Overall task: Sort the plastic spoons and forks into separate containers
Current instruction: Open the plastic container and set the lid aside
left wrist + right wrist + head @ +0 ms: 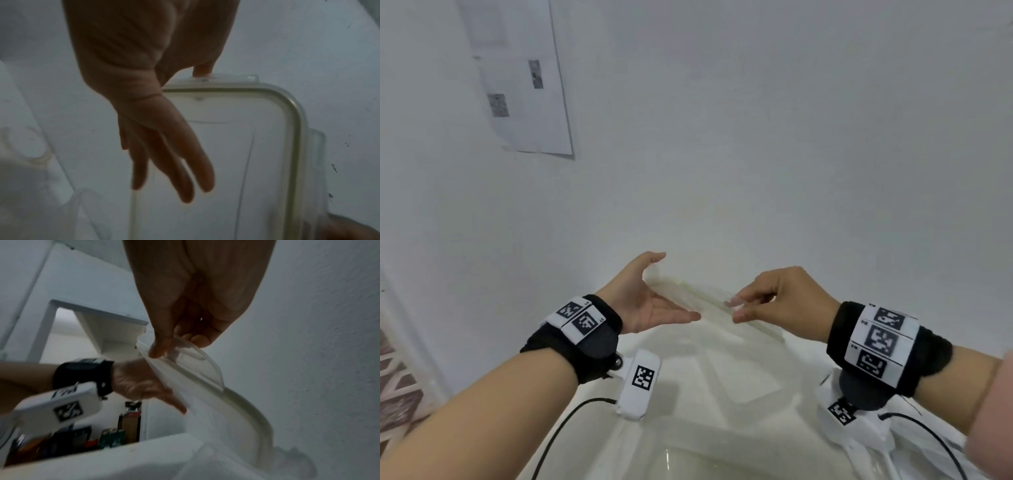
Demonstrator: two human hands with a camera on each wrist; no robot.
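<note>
Bright, washed-out head view; dim, grainy, motion-blurred wrist views.

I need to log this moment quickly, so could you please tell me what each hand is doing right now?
Left hand: open, fingers straight, thumb tip touching the clear lid at its end tab.
Right hand: pinching the clear lid's latch tab.

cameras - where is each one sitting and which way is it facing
Head: worn high, looking forward and down at both forearms, the left hand and right hand on a clear lid.
Left wrist: looks along the open left fingers onto the lid.
Right wrist: looks along fingers pinching the lid's clip tab; the left hand shows too.
All share the lid.
</note>
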